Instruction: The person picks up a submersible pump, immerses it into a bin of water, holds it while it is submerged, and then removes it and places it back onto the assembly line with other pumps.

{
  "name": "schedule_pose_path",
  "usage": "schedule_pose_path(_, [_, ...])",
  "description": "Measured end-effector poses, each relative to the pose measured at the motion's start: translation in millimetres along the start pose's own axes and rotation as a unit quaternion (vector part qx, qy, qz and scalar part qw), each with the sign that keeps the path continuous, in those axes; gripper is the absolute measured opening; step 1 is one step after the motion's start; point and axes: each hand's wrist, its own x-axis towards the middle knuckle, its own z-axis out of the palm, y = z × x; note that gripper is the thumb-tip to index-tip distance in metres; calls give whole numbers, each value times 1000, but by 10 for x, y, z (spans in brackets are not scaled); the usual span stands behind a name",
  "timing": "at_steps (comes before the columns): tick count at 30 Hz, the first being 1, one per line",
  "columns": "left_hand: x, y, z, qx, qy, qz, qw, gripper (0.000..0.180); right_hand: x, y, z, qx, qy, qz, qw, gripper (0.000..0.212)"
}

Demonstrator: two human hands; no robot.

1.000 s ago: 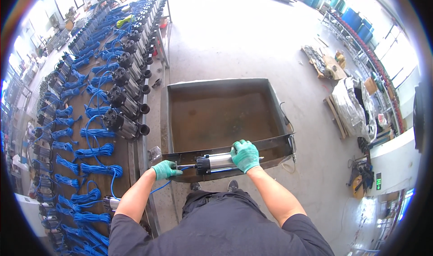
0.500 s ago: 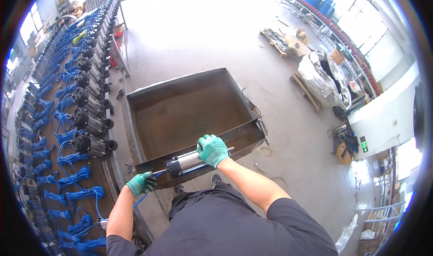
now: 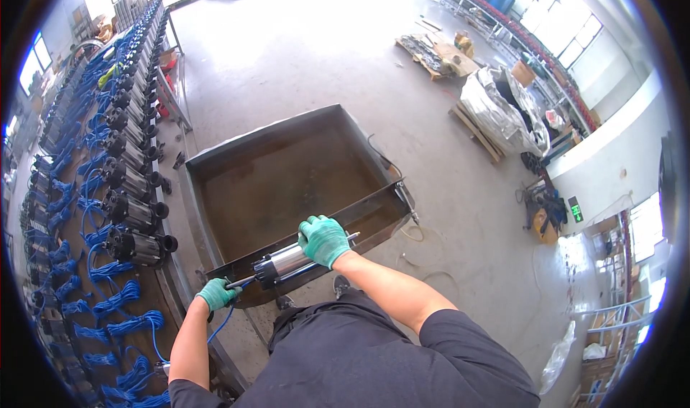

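Right hand (image 3: 324,240) in a green glove is wrapped round a silver cylindrical metal pump (image 3: 286,263) lying on the rusty steel tank's (image 3: 215,169) near rim, lower centre; gloved left hand (image 3: 218,294) pinches its blue cable (image 3: 228,314)

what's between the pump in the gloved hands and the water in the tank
Nothing visible. The pump lies on the near rim of the tank, with the right hand on its body and the left hand at its cable end. The water beyond the rim looks open.
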Motion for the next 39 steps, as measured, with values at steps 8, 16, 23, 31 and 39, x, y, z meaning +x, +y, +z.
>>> schedule_pose_path(8, [103, -427, 556, 251, 369, 162, 880, 10, -8, -1, 40, -4, -30, 11, 999, 15])
schedule_pose_path(16, [77, -367, 650, 191, 410, 95, 887, 22, -28, 99, -23, 128, -5, -1, 992, 19])
schedule_pose_path(23, [-285, -692, 950, -23, 464, 51, 884, 61, -622, 1878, -159, 35, 224, 225, 948, 32])
schedule_pose_path(31, [-553, -35, 1171, -248, 430, 51, 867, 42, -1043, 2817, -177, 466, -10, 552, 691, 25])
schedule_pose_path(39, [-625, 1478, 876, -362, 336, 227, 839, 44, -798, 485, -444, 655, -201, 170, 708, 16])
